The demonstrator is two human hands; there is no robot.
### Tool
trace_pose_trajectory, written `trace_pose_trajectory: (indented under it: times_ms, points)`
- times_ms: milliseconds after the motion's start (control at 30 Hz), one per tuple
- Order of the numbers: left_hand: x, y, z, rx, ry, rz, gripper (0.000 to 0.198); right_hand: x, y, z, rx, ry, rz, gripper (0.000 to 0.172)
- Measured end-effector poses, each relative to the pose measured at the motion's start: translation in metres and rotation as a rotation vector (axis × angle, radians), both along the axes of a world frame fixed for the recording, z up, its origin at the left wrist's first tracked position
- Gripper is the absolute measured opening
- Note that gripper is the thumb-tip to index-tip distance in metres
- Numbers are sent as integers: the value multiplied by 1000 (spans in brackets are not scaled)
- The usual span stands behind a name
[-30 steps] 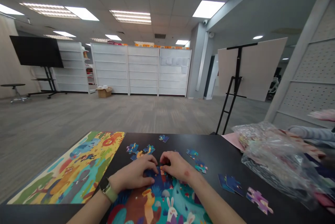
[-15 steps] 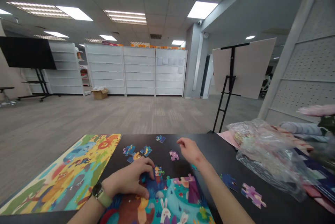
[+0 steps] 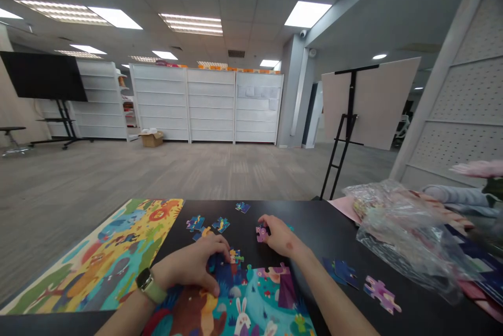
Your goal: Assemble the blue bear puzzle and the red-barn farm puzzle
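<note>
My left hand (image 3: 192, 265) lies on the top left part of a partly assembled colourful puzzle (image 3: 251, 304) on the black table (image 3: 314, 215), its fingers curled and pressing down on the pieces. My right hand (image 3: 277, 234) rests beyond the puzzle's top edge, its fingers closed on a small purple and pink piece (image 3: 261, 231). Loose blue pieces (image 3: 208, 224) lie just ahead of my left hand. One more blue piece (image 3: 242, 207) sits near the far edge.
A finished colourful puzzle sheet (image 3: 106, 257) lies at the left. Loose dark blue pieces (image 3: 340, 271) and a purple piece (image 3: 381, 294) lie at the right, beside a crumpled clear plastic bag (image 3: 401, 236). An easel with a board (image 3: 365, 105) stands behind the table.
My right hand left the puzzle's top edge, reached forward, then drew back and closed on the purple piece. My left hand stayed on the puzzle.
</note>
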State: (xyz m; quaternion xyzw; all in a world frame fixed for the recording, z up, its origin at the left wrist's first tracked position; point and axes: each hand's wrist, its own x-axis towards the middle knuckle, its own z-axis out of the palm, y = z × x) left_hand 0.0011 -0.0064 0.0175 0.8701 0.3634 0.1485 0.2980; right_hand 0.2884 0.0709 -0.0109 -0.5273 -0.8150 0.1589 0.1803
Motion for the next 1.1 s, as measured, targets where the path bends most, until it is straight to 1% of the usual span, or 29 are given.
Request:
trace_pose_trajectory:
  times_ms: [167, 267, 433, 633, 833, 1000, 1100]
  points:
    - [-3, 1, 1, -21, 29, 15, 69, -2, -2, 2, 15, 41, -2, 51]
    - [-6, 3, 0, -35, 37, 15, 74, -2, -1, 2, -18, 56, 2, 51]
    - [-14, 8, -3, -40, 53, 23, 77, -2, 1, -1, -71, 91, 24, 56]
    - [-21, 9, -2, -79, 79, 25, 80, -4, 3, -3, -77, 183, 49, 51]
    - [-24, 9, -1, -108, 94, 47, 81, -5, 7, -7, -141, 273, 41, 48]
    - [-26, 7, 1, -128, 100, 47, 81, -6, 5, 3, -208, 323, 42, 38]
    - [-27, 8, 1, -120, 96, 45, 81, 1, 2, 11, -294, 348, 46, 32]
